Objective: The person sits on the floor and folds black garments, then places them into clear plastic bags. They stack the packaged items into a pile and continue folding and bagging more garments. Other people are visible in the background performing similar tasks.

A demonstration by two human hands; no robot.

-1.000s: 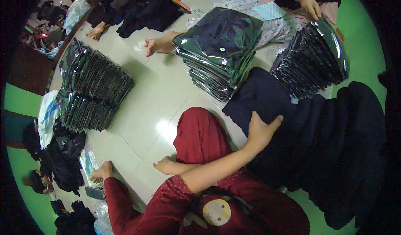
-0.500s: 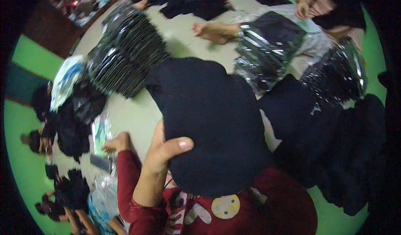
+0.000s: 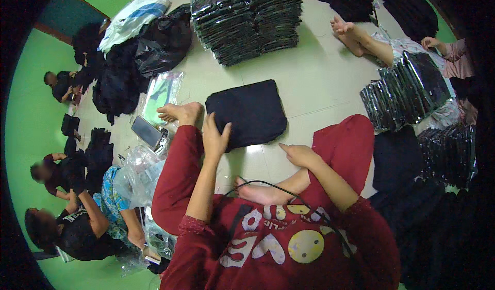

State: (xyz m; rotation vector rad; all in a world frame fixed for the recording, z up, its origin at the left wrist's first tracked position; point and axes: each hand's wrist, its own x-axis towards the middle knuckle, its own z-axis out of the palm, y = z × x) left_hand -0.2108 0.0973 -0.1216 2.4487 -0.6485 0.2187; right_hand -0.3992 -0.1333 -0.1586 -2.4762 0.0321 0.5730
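A folded black garment lies flat on the floor in front of me, between my legs. My left hand rests along its near-left edge, thumb and fingers apart. Close to the near-right corner is my right hand, holding nothing, its index finger stretched toward the cloth without touching it. Some of its other fingers are curled under and partly hidden.
A tall stack of shiny plastic-wrapped packs stands ahead. More wrapped packs lie right, beside a seated person's legs. Black cloth is heaped right. A phone and clear plastic bags lie left, near other people.
The black garment has gone from being held up close in my left hand to lying on the floor. My right hand has come into view. The whole view has shifted.
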